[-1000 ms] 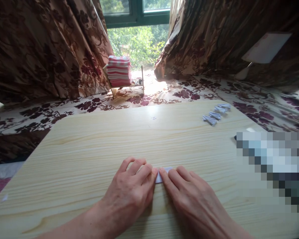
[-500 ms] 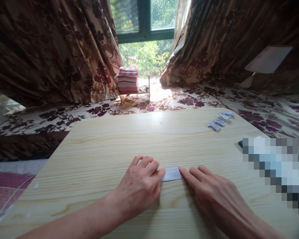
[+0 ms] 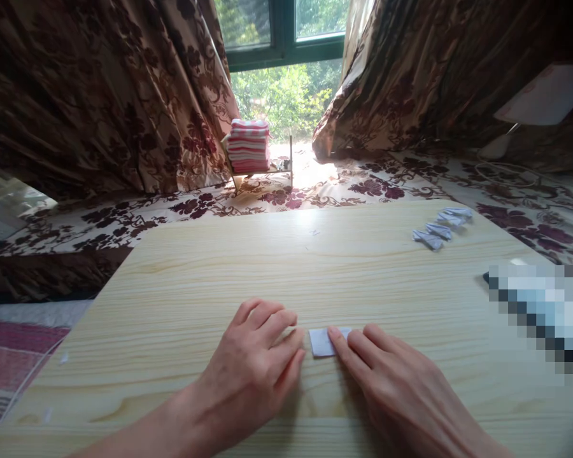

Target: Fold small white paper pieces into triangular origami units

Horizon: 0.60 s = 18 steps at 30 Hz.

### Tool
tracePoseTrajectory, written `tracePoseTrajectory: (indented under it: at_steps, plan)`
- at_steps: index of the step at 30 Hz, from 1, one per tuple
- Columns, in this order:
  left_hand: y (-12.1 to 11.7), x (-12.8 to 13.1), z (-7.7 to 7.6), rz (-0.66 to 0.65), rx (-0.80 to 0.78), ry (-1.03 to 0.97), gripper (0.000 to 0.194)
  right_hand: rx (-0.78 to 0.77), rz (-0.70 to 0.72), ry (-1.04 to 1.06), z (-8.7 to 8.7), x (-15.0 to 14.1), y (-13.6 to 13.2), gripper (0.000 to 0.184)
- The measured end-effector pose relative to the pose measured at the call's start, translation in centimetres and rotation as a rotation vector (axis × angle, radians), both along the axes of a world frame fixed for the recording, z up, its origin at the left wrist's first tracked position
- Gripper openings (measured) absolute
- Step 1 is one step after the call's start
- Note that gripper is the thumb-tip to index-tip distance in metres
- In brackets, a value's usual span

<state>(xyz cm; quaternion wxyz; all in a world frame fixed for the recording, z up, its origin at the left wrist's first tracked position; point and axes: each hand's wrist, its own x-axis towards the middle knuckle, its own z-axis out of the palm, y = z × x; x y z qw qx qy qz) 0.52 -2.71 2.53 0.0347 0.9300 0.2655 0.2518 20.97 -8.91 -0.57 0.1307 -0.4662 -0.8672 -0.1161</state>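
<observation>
A small folded slip of white paper (image 3: pixel 319 343) lies flat on the light wood-grain table (image 3: pixel 219 267) between my hands. My right hand (image 3: pixel 396 375) rests over its right part, index fingertip pressing on the paper and the other fingers loosely bent alongside. Just left of the paper, my left hand (image 3: pixel 253 362) hovers or rests with loosely curled fingers, thumb and index a little apart and nothing between them. Its fingertips do not touch the slip. Several small folded paper pieces (image 3: pixel 439 230) sit in a row near the table's far right corner.
A blurred-out, pixelated object (image 3: pixel 549 312) lies at the table's right edge. Behind the table, a small rack holds a stack of red-and-white striped cloths (image 3: pixel 248 146). A lamp (image 3: pixel 544 95) stands back right. Tiny paper scraps (image 3: pixel 64 357) lie at the left edge.
My left hand has come off the paper and shifted left. My right index finger has moved inward from the slip's right edge onto its surface. The camera view has turned slightly.
</observation>
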Motion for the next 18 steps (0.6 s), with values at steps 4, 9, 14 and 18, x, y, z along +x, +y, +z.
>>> tracePoseTrajectory:
  at_steps: [4,9,14,18]
  plan:
    - [0.1,1.3,-0.5,-0.025,-0.043,0.022,0.017,0.002,0.027,-0.016,-0.3,0.3,0.0,0.039]
    - [1.0,1.7,-1.4,-0.053,-0.037,0.059,0.013,-0.019,0.050,-0.017,0.3,0.5,0.4,0.040]
    - [1.6,1.4,-1.5,-0.049,-0.053,0.044,0.010,-0.049,0.113,0.039,0.1,1.8,0.6,0.039]
    - [1.8,1.6,-1.4,-0.060,-0.064,0.049,0.010,-0.018,0.029,0.122,-0.7,2.5,-0.2,0.040]
